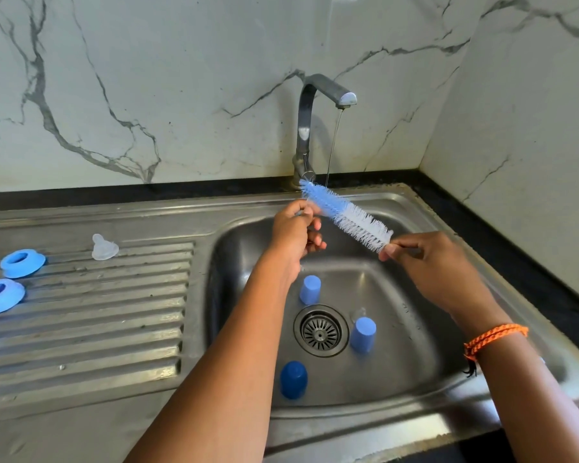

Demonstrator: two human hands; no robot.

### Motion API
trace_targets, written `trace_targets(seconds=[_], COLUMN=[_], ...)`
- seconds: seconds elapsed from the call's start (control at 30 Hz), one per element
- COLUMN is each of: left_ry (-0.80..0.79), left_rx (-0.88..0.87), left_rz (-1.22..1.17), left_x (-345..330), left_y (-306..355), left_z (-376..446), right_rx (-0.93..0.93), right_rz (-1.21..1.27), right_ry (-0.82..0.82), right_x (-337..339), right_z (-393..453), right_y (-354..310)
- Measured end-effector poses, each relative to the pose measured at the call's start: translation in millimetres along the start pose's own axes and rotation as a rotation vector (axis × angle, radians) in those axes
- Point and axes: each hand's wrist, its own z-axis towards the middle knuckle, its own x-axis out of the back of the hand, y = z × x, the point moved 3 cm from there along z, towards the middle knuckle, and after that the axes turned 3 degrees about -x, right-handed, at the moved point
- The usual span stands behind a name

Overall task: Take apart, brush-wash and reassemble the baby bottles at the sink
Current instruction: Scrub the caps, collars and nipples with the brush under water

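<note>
The right hand [425, 252] is pinching the bottle brush [346, 217] at its 4 o'clock end and the left hand [295, 228] is pinching something small and unclear beside the bristles, so the operator should be keeping the bristles under the tap [328, 95] stream above the sink [448, 212]

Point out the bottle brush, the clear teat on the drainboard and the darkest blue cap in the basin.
bottle brush [346, 218], head view, middle of the bristles.
clear teat [104, 247], head view, its body.
darkest blue cap [293, 379], head view, its side wall.
</note>
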Motion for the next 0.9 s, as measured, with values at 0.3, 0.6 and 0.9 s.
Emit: trace_targets(seconds=[0.3, 0.6, 0.9], left_ry=[-0.363, -0.157, 0.222], left_rx=[0.080, 0.048, -0.048], left_rz=[-0.009, 0.096, -0.139], left_x=[-17.5, 0.5, -13.0], left_y=[-0.7, -2.2, -13.4], left_z=[-10.0, -1.2, 6.6], right_rx=[-0.021, -0.081, -0.155], right_rz=[-0.005, 0.004, 0.058], right_ry=[0.134, 0.116, 0.017], right_x=[-14.5, 8.8, 29.8], right_z=[-0.7, 0.4, -0.7], right_y=[-10.4, -0.8, 24.8])
